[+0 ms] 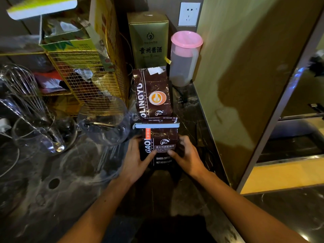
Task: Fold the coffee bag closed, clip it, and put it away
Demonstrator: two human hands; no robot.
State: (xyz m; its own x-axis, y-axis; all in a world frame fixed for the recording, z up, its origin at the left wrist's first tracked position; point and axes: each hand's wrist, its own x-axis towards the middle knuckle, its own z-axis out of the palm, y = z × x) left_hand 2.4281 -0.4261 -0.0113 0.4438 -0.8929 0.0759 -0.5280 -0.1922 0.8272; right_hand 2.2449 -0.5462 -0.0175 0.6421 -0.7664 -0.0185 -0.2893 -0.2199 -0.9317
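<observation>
A dark brown coffee bag (162, 137) stands upright on the dark marble counter, its top folded over and pinched by a long pale blue clip (156, 125). My left hand (135, 159) grips the bag's left side, thumb across the front. On the bag's right side my right hand (186, 156) holds it the same way. Just behind it stands a second coffee bag (152, 92) of the same brand, with a white label at its top.
A gold box (149, 40) and a pink-lidded plastic jug (184, 58) stand at the back. A glass pitcher (105, 118), glass cups with a whisk (26, 95) and a yellow wire basket (84, 76) fill the left. A tall cabinet panel (245, 85) walls the right.
</observation>
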